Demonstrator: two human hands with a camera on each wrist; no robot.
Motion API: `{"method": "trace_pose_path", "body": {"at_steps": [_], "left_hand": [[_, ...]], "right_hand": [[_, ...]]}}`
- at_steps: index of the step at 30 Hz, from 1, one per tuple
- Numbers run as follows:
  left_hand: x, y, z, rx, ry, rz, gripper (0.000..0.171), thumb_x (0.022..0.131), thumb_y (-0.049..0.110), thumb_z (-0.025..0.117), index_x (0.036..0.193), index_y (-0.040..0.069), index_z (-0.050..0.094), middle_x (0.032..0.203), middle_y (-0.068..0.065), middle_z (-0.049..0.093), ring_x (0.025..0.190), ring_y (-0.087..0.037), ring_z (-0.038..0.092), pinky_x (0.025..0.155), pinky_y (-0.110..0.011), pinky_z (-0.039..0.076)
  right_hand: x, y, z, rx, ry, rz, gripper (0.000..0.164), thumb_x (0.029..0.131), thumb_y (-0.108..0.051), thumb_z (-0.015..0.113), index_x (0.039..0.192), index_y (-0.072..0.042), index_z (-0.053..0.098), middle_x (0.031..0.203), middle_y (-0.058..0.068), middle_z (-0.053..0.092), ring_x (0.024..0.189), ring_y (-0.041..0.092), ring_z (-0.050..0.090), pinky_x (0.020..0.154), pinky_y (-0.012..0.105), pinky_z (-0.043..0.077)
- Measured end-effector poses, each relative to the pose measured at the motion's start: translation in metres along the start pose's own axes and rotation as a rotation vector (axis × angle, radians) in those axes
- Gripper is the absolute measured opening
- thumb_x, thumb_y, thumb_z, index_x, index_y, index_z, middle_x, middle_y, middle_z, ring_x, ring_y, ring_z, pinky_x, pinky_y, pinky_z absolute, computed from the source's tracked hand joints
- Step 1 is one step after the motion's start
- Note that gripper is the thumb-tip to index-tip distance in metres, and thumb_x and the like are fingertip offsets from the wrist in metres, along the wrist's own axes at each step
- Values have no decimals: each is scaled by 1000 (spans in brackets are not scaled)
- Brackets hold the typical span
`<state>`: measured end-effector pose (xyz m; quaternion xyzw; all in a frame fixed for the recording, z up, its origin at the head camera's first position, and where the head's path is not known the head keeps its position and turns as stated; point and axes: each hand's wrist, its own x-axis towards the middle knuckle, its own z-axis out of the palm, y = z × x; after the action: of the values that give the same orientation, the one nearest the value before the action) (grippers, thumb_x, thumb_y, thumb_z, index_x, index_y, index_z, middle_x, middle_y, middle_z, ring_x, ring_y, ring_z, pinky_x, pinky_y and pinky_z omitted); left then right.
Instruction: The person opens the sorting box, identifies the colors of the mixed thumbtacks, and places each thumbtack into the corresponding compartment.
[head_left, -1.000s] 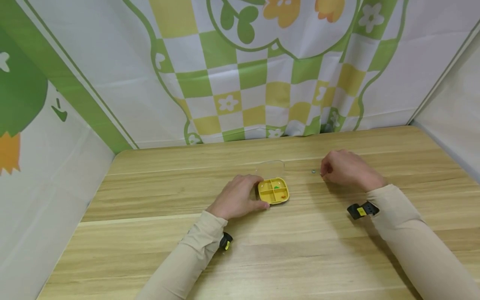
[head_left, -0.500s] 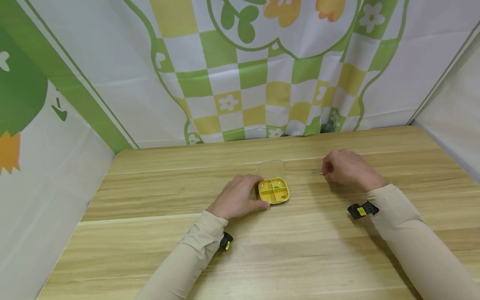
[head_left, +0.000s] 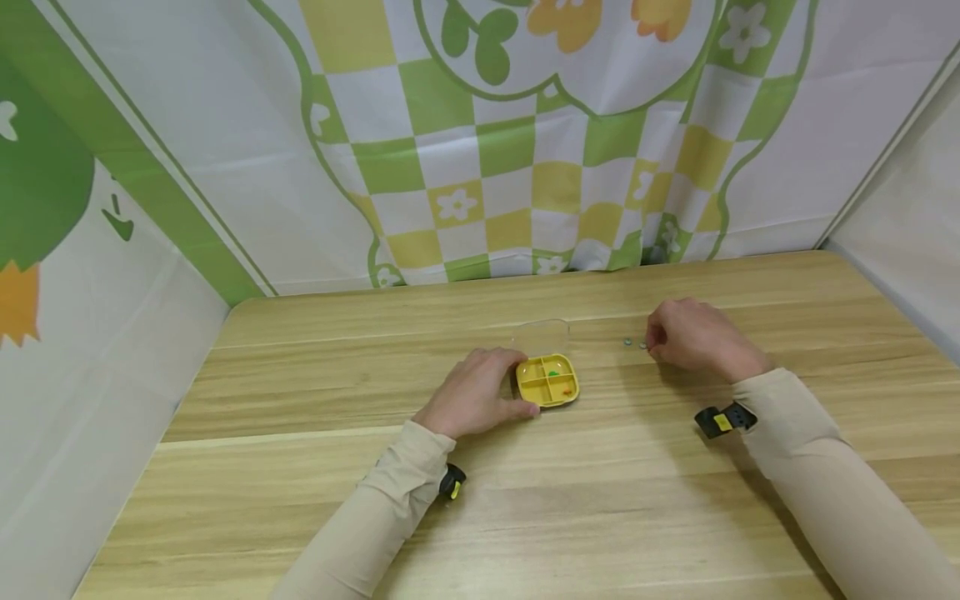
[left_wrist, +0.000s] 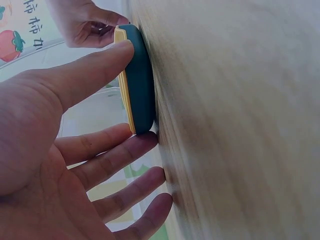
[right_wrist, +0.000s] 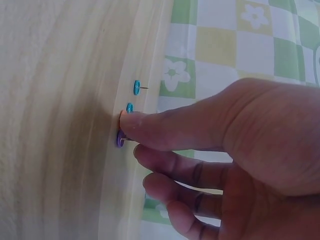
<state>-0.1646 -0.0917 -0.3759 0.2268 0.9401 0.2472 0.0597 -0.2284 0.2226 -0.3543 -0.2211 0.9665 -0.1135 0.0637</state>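
A small pill box [head_left: 547, 381] with a yellow four-compartment inside and a dark teal shell stands on the table, its clear lid [head_left: 542, 335] raised behind it. My left hand [head_left: 474, 393] holds it by the left side, thumb at the near edge and fingers at the far one. A green bit [head_left: 553, 373] and an orange bit [head_left: 567, 392] lie in two right-hand compartments. At the right, my right hand [head_left: 697, 337] pinches an orange thumbtack [right_wrist: 121, 118] mostly covered by the thumb. Beside it are a purple thumbtack [right_wrist: 120, 139] and two blue thumbtacks [right_wrist: 136, 87], points up.
The wooden table [head_left: 337, 500] reaches back to a green, yellow and white checked cloth [head_left: 510, 183]. White cloth walls [head_left: 112, 400] flank it on both sides.
My right hand has shifted slightly right, so the second blue thumbtack shows more beside its fingertips. The left hand and the pill box have stayed in place.
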Motion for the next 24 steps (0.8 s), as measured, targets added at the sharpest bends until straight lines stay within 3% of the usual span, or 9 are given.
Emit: {"method": "trace_pose_path", "body": {"at_steps": [6, 24], "left_hand": [[1, 0, 0, 4, -3, 3, 68, 84, 38, 84, 138, 4, 60, 136, -10, 63, 125, -32, 56, 106, -50, 43], [1, -1, 1, 0, 0, 4, 68, 83, 36, 86, 136, 3, 61, 134, -11, 64, 123, -32, 57, 106, -50, 43]], "right_hand": [[-1, 0, -1, 4, -21, 17, 14, 84, -8, 76, 75, -17, 71, 75, -4, 63, 70, 19, 56, 62, 36, 45], [-3, -10, -3, 81, -23, -43, 13, 88, -14, 79, 78, -16, 71, 75, -6, 63, 69, 14, 54, 65, 35, 45]]}}
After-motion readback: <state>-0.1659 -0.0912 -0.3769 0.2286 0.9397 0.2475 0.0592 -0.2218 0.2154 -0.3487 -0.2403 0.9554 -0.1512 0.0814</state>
